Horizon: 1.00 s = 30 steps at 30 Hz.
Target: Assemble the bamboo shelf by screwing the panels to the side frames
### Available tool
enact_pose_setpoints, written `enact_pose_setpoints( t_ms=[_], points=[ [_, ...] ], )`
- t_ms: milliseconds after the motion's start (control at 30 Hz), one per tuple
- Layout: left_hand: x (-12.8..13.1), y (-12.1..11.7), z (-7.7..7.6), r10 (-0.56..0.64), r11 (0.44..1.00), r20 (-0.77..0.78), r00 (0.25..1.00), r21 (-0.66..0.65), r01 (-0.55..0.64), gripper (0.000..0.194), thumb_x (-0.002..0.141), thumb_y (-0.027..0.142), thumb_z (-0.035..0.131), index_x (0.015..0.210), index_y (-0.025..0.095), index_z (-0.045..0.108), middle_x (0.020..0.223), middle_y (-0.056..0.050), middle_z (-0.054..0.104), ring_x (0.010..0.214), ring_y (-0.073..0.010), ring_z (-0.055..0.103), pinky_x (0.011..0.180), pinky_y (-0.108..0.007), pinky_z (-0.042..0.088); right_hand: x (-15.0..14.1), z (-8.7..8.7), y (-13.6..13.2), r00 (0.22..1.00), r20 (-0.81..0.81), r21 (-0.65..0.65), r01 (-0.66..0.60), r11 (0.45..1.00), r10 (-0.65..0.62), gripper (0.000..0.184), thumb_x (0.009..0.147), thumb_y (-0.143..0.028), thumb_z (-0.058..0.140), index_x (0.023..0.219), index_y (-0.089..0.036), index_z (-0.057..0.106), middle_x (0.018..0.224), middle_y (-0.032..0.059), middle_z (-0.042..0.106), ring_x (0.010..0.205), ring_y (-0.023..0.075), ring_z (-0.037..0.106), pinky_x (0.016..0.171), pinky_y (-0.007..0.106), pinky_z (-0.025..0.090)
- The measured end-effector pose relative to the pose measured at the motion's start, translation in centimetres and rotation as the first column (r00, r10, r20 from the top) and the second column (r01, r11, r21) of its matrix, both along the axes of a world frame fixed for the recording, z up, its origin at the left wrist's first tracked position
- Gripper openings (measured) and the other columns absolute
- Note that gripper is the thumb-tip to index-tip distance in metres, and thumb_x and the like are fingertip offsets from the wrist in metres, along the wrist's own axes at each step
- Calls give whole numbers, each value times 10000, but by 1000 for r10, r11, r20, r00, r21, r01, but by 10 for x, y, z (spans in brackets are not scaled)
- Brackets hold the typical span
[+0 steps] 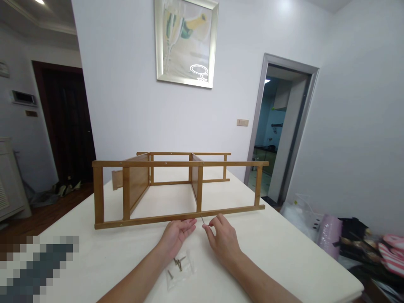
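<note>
A brown wooden shelf frame lies on its side on the cream-topped table, with two panels set between its side frames. My left hand is at the near lower rail, palm turned partly up, its loosely stretched fingers against or just below the wood. Between thumb and forefinger, my right hand pinches a thin metal hex key. Its far tip meets the rail below the middle upright. A clear plastic bag with several screws lies beside my left forearm.
A loose wooden piece sits behind the frame's left end. Beyond the table's right edge are a purple roll, plastic bags and piled belongings. A framed picture hangs on the wall, left of an open doorway.
</note>
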<state>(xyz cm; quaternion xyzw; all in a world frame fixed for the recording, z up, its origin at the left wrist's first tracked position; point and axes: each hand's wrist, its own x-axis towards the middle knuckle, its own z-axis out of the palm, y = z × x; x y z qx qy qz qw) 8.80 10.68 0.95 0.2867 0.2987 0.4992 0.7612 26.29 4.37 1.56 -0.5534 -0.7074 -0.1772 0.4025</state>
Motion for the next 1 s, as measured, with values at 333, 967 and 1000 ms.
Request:
enact_pose_setpoints(
  t_ms=[333, 967, 1000],
  points=[
    [1, -1, 2, 10, 999, -11, 1000, -31, -11, 193, 744, -98, 534, 771, 45, 661, 1010, -207, 716, 1033, -249, 684, 1018, -399, 506, -6, -1, -2, 983, 179, 12, 36, 999, -38, 299, 980, -271, 391, 715, -207, 513, 696, 43, 537, 636, 162, 493, 564, 286, 312],
    [1, -4, 4, -12, 1000, -13, 1000, -21, 12, 195, 750, -86, 518, 770, 41, 665, 1034, -220, 711, 1035, -247, 682, 1016, -389, 504, -10, -4, 5, 872, -473, -299, -296, 907, 128, 201, 901, -363, 492, 823, -196, 573, 630, -16, 577, 571, 137, 502, 550, 244, 372],
    [1, -4, 4, -12, 1000, -12, 1000, -22, 12, 199, 750, -87, 517, 771, 45, 665, 1026, -214, 715, 1033, -245, 684, 1017, -389, 502, -9, -5, 4, 890, -433, -277, -279, 920, 139, 165, 903, -350, 498, 904, -198, 561, 669, -13, 591, 586, 140, 513, 560, 247, 386]
  ],
)
